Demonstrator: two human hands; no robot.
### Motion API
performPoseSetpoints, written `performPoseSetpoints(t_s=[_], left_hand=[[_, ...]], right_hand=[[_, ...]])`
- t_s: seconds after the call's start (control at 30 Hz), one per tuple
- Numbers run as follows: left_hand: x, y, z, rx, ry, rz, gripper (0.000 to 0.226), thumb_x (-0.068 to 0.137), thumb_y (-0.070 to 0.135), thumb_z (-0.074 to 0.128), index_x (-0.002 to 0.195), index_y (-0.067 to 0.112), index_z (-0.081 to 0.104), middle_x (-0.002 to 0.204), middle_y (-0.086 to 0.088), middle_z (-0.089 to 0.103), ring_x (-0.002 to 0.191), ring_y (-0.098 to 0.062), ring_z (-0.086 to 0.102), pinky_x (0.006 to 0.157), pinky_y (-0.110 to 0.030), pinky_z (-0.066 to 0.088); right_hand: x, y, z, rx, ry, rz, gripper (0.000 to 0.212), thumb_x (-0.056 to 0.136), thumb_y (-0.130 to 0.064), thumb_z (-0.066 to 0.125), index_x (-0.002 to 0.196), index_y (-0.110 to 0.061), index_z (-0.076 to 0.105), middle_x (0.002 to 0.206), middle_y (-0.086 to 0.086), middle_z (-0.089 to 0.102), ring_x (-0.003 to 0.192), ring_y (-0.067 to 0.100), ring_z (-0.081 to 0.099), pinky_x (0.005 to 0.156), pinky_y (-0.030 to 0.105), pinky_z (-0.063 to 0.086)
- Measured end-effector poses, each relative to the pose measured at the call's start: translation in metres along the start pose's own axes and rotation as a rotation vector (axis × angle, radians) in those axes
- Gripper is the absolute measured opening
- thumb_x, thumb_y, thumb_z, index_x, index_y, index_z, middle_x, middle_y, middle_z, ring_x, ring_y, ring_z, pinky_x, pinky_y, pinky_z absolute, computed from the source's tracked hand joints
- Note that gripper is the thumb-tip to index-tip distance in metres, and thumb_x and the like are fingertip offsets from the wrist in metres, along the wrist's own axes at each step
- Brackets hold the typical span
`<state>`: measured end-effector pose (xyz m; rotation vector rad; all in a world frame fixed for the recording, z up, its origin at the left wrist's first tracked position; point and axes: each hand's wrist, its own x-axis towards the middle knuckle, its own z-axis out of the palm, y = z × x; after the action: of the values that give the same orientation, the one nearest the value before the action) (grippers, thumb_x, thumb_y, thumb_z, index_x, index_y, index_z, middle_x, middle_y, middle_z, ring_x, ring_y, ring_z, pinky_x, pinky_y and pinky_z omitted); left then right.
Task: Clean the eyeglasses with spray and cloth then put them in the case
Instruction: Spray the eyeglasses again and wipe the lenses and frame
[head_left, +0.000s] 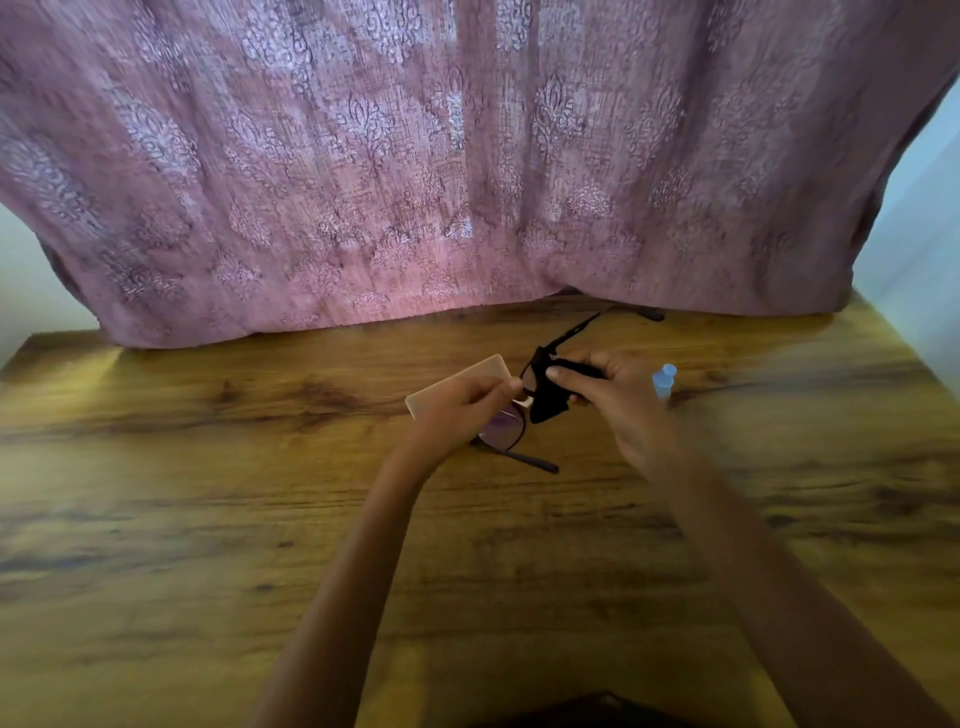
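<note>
1. Left hand (462, 410): fingers curled, pinching the glasses (501, 430) at the frame near the bridge.
2. Right hand (621, 402): thumb and fingers pinch a black cloth (549, 401) against the far lens. That lens is mostly covered by the cloth.
3. Glasses are between both hands, over the table (208, 493) at its middle. Temples are unfolded; one points away toward the curtain (415, 156), the other points back toward the person. The near lens shows a purple tint. Cannot tell if the near temple tip touches the table.
4. Cloth is bunched, with a loose corner hanging below the right thumb.
5. Case (470, 373): pale, flat, lying on the table just behind the left hand, which partly hides it. Cannot tell whether it is open or closed.
6. Spray bottle (664, 381): light blue, upright on the table, just beside the right hand on its right side. Its lower part is hidden by the hand.
7. The pink patterned curtain hangs down onto the far table edge.
8. A dark thing at the bottom edge is too cut off to identify.
</note>
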<state>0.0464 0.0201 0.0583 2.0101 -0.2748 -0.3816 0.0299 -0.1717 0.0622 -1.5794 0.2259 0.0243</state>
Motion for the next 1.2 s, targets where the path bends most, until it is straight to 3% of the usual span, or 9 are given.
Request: performPoseSetpoints(t_s=[0.1, 0.3, 0.43, 0.53, 0.6, 0.8, 0.87, 1.0, 1.2], left_hand=[[0.004, 0.008, 0.005, 0.069, -0.017, 0.021, 0.027, 0.095, 0.032, 0.057, 0.095, 0.011, 0.074, 0.086, -0.006, 0.074, 0.081, -0.021, 0.067, 0.076, -0.035, 0.051], [0.005, 0.002, 0.006, 0.062, 0.007, -0.001, 0.024, 0.096, 0.027, 0.056, 0.086, 0.017, 0.075, 0.09, -0.011, 0.075, 0.092, -0.029, 0.067, 0.087, -0.045, 0.05], [0.003, -0.002, 0.004, -0.002, 0.035, -0.081, 0.03, 0.098, 0.024, 0.053, 0.09, 0.004, 0.074, 0.092, -0.017, 0.074, 0.093, -0.032, 0.067, 0.093, -0.048, 0.051], [0.004, -0.004, 0.005, -0.016, 0.027, -0.118, 0.03, 0.098, 0.024, 0.053, 0.094, 0.002, 0.073, 0.09, -0.019, 0.074, 0.091, -0.033, 0.068, 0.093, -0.049, 0.051], [0.003, -0.004, 0.006, -0.009, 0.028, -0.103, 0.029, 0.098, 0.024, 0.052, 0.093, 0.004, 0.073, 0.089, -0.017, 0.074, 0.09, -0.032, 0.069, 0.092, -0.05, 0.051], [0.003, -0.002, 0.003, -0.005, 0.015, -0.056, 0.029, 0.098, 0.026, 0.052, 0.089, 0.01, 0.074, 0.09, -0.018, 0.074, 0.092, -0.038, 0.066, 0.091, -0.055, 0.049], [0.002, -0.001, 0.002, 0.002, 0.018, -0.061, 0.029, 0.099, 0.027, 0.051, 0.09, 0.011, 0.074, 0.09, -0.018, 0.073, 0.092, -0.039, 0.065, 0.091, -0.055, 0.049], [-0.001, 0.002, 0.002, 0.029, 0.021, -0.054, 0.029, 0.099, 0.023, 0.05, 0.093, 0.007, 0.074, 0.09, -0.019, 0.073, 0.092, -0.037, 0.066, 0.091, -0.054, 0.049], [-0.004, 0.003, 0.0, 0.098, 0.017, 0.016, 0.028, 0.098, 0.022, 0.054, 0.089, 0.006, 0.075, 0.088, -0.02, 0.072, 0.088, -0.041, 0.063, 0.084, -0.053, 0.048]], right_hand=[[-0.003, -0.001, 0.001, 0.002, -0.005, -0.006, 0.016, 0.085, -0.008, 0.071, 0.102, -0.01, 0.072, 0.098, 0.003, 0.073, 0.083, 0.005, 0.067, 0.062, 0.012, 0.048], [-0.004, 0.0, 0.001, -0.119, 0.116, -0.064, 0.011, 0.083, -0.016, 0.074, 0.094, -0.016, 0.073, 0.092, -0.002, 0.073, 0.083, 0.006, 0.068, 0.066, 0.015, 0.051], [-0.008, 0.003, -0.001, -0.375, 0.262, -0.348, 0.009, 0.082, -0.019, 0.076, 0.09, -0.015, 0.074, 0.089, -0.004, 0.072, 0.084, 0.007, 0.067, 0.076, 0.02, 0.053], [-0.007, 0.011, 0.003, -0.627, 0.274, -0.661, 0.017, 0.082, -0.01, 0.074, 0.099, -0.011, 0.074, 0.092, -0.003, 0.069, 0.082, 0.006, 0.06, 0.077, 0.007, 0.044], [-0.005, 0.017, 0.008, -0.717, 0.209, -0.741, 0.02, 0.082, -0.006, 0.074, 0.102, -0.007, 0.074, 0.088, -0.004, 0.063, 0.073, 0.005, 0.053, 0.07, 0.002, 0.037], [0.001, 0.038, 0.012, -0.763, 0.108, -0.782, 0.021, 0.083, -0.001, 0.068, 0.102, -0.002, 0.074, 0.094, 0.008, 0.066, 0.078, 0.018, 0.064, 0.071, 0.012, 0.041], [0.002, 0.039, 0.011, -0.761, 0.051, -0.802, 0.023, 0.084, -0.006, 0.061, 0.102, -0.002, 0.074, 0.094, 0.01, 0.066, 0.078, 0.018, 0.063, 0.072, 0.009, 0.038], [-0.002, 0.039, 0.011, -0.73, -0.042, -0.809, 0.027, 0.086, -0.01, 0.055, 0.105, -0.003, 0.073, 0.094, 0.01, 0.065, 0.079, 0.012, 0.057, 0.068, 0.016, 0.043], [-0.001, 0.041, 0.01, -0.767, 0.012, -0.778, 0.036, 0.088, -0.012, 0.045, 0.111, 0.0, 0.07, 0.097, 0.012, 0.064, 0.08, 0.021, 0.064, 0.071, 0.017, 0.041]])
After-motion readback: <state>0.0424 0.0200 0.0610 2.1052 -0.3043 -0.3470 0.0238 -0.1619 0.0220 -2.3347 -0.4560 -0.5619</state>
